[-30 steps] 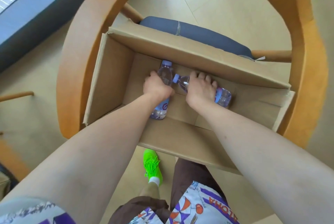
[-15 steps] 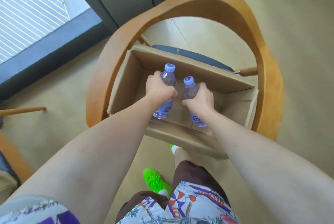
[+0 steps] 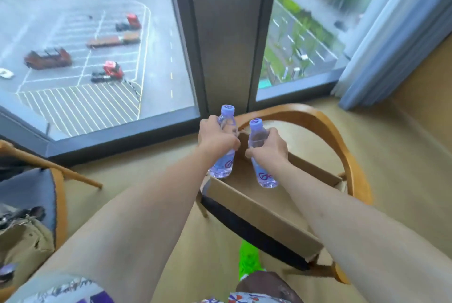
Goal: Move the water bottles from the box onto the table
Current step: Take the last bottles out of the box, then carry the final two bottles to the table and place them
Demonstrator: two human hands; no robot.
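Water bottles are both in hand and upright, caps up, lifted above the cardboard box (image 3: 259, 207) that sits on a wooden armchair (image 3: 342, 146). The left hand (image 3: 215, 138) wraps its fingers around the left bottle (image 3: 223, 153); the right hand (image 3: 269, 148) grips the right bottle (image 3: 260, 155) the same way, just beside it. No counter shows in the head view, so the carry likely calls for a turn away from the window (image 3: 97, 45).
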